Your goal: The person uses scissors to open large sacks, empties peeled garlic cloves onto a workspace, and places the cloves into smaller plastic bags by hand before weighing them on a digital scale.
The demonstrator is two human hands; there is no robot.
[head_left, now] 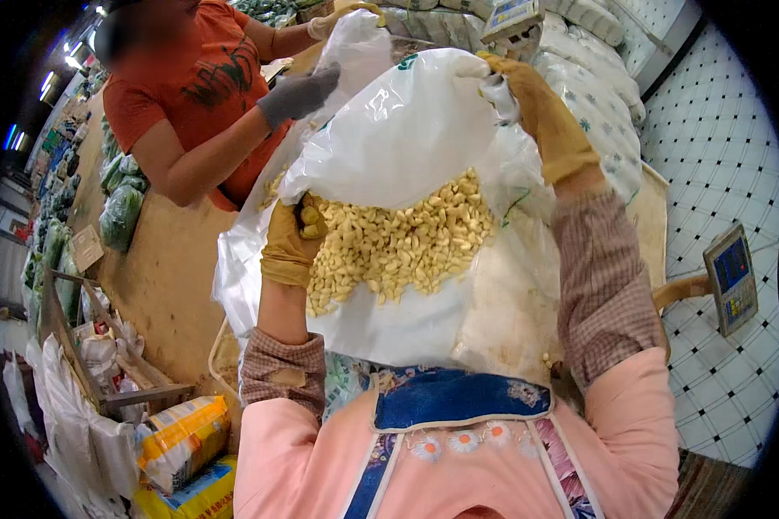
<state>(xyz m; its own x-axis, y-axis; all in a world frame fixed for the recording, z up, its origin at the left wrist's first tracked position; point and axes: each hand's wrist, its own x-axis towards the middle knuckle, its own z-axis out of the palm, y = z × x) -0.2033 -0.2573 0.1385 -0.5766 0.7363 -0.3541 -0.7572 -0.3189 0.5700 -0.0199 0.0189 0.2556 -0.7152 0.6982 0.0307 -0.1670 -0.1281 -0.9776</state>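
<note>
A large white plastic bag (402, 130) is tilted up in front of me, its mouth facing me. Pale peeled garlic cloves (402, 246) lie in a heap below its mouth, on white plastic sheeting (389, 331). My left hand (292, 243), in a yellow-brown glove, grips the bag's rim at the lower left, beside the heap. Higher up, my right hand (545, 120), gloved alike, clutches a gathered corner of the bag at the upper right. The inside of the bag is hidden.
Across from me a person (195, 97) with a grey-gloved hand (302, 94) holds another plastic bag (360, 58). Digital scale displays stand at the top (511, 19) and right (732, 279). Full white sacks (584, 110) are piled behind. A wooden frame (146, 392) and bagged vegetables (124, 217) lie left.
</note>
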